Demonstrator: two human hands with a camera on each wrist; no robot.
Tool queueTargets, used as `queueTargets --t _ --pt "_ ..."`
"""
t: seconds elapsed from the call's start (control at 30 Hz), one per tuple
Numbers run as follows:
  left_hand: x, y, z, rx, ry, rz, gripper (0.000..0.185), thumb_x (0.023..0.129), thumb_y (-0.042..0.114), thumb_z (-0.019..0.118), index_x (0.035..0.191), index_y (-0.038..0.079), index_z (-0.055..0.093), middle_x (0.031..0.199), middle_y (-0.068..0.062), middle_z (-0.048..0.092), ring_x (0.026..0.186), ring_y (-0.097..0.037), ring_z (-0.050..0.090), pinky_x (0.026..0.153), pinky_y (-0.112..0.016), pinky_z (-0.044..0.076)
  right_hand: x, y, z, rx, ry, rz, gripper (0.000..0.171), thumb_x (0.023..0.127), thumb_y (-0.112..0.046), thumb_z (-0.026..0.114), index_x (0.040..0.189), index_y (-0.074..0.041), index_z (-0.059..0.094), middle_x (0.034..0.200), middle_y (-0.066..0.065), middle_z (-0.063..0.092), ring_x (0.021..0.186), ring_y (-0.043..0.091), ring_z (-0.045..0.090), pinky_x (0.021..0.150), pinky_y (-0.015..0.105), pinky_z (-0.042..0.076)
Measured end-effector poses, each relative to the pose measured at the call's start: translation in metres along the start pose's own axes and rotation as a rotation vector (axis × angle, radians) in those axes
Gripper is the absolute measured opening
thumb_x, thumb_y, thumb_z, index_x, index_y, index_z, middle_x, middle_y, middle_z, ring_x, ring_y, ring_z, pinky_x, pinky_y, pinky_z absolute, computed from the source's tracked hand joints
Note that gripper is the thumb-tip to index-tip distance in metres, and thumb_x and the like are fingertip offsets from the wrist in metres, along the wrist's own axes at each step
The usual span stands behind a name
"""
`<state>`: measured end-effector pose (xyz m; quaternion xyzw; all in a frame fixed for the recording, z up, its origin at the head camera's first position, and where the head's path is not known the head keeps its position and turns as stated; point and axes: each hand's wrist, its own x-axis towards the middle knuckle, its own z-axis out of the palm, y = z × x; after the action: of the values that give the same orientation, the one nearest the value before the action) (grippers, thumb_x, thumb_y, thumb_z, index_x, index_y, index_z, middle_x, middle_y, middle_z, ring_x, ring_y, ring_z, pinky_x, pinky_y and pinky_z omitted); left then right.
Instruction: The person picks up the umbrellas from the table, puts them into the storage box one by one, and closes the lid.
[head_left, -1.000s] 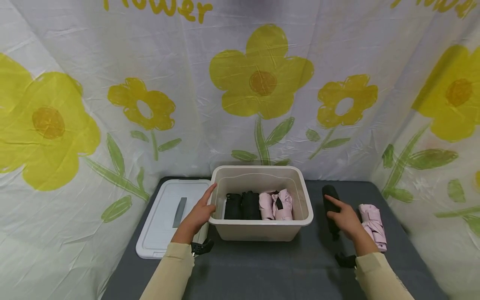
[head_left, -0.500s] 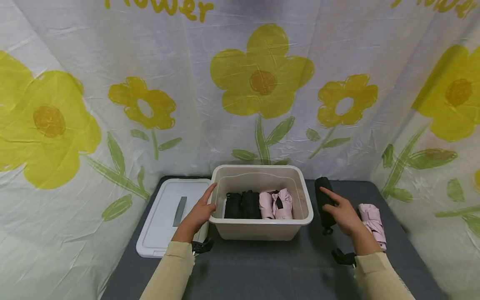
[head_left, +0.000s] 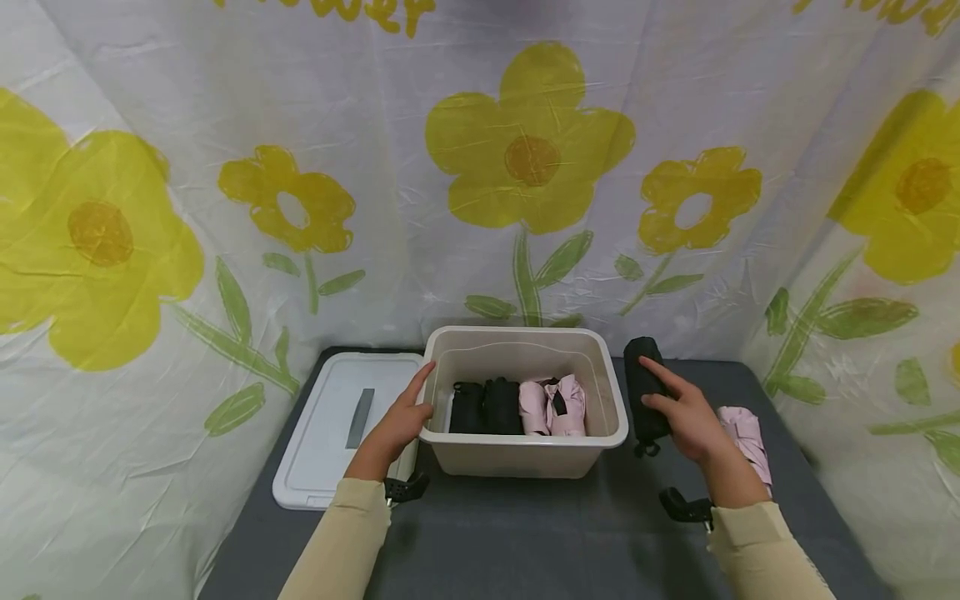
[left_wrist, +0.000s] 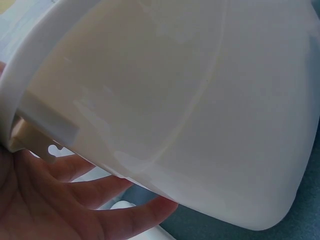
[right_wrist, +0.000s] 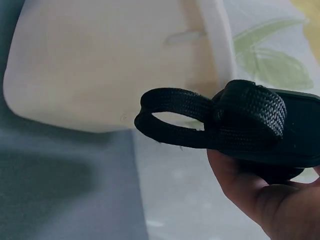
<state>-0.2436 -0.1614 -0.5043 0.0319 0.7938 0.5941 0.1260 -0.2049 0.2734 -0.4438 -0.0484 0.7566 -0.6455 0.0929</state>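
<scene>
The right hand (head_left: 686,421) held a folded black umbrella (head_left: 645,387) raised off the grey worktop (head_left: 525,533), just beside the right wall of the beige storage bin (head_left: 525,454). Its grip was closed round the umbrella body, fingers curled over the top and the thumb beneath; in the right wrist view the umbrella's black wrist strap (right_wrist: 175,122) looped out free of the palm. The left hand (head_left: 393,429) rested against the bin's left end, fingers extended and lying along the wall under the rim, the grip spread flat and pinching nothing; the left wrist view showed the fingers (left_wrist: 100,187) straight beneath the bin's curved side. Inside the bin lay two black folded umbrellas (head_left: 483,407) and two pink ones (head_left: 553,407), side by side. A further pink umbrella (head_left: 742,437) lay on the worktop near the right hand. The white lid (head_left: 341,425) lay flat left of the bin.
</scene>
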Motion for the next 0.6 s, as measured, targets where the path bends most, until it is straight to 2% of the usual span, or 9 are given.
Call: queueTargets --t 0.13,0.23,0.37,0.47,0.6 --pt "0.000 0.000 0.000 -0.006 -0.007 -0.003 0.084 0.084 -0.001 0.039 0.155 0.037 0.015 0.163 -0.010 0.011 0.144 -0.033 0.020 0.104 -0.060 0.032 0.001 -0.008 0.003 0.011 -0.019 -0.018 0.066 0.099 -0.011 0.050 0.156 -0.018 0.019 0.161 0.022 0.007 0.115 0.006 0.055 0.082 0.029 0.055" --pt "0.001 0.000 -0.001 -0.010 -0.013 -0.005 0.083 0.085 0.000 0.039 0.155 0.037 0.015 0.163 -0.010 0.010 0.145 -0.033 0.019 0.104 -0.061 0.031 0.001 -0.013 0.006 0.000 -0.029 -0.032 0.066 0.099 -0.013 0.050 0.156 -0.020 0.019 0.161 0.021 0.007 0.129 0.022 0.046 0.084 0.027 0.054" --pt "0.002 -0.001 -0.001 -0.009 -0.015 -0.004 0.083 0.085 0.000 0.039 0.155 0.037 0.015 0.163 -0.010 0.009 0.145 -0.034 0.018 0.104 -0.061 0.031 0.002 -0.020 0.010 -0.019 -0.035 -0.052 0.065 0.100 -0.014 0.050 0.156 -0.022 0.019 0.162 0.019 0.004 0.140 0.042 0.027 0.085 0.025 0.052" --pt "0.001 -0.001 -0.001 -0.012 -0.011 -0.001 0.083 0.085 0.000 0.039 0.155 0.037 0.015 0.163 -0.010 0.010 0.145 -0.033 0.018 0.105 -0.061 0.031 0.003 -0.025 0.012 -0.024 -0.044 -0.065 0.065 0.100 -0.014 0.050 0.156 -0.023 0.019 0.163 0.017 0.003 0.142 0.044 0.024 0.086 0.024 0.052" --pt "0.000 0.000 -0.001 -0.013 -0.010 0.013 0.083 0.085 -0.001 0.040 0.155 0.034 0.015 0.163 -0.011 0.011 0.144 -0.033 0.019 0.105 -0.061 0.031 0.005 -0.031 0.016 -0.024 -0.059 -0.080 0.065 0.100 -0.015 0.050 0.156 -0.022 0.020 0.163 0.017 0.004 0.141 0.042 0.026 0.087 0.023 0.051"
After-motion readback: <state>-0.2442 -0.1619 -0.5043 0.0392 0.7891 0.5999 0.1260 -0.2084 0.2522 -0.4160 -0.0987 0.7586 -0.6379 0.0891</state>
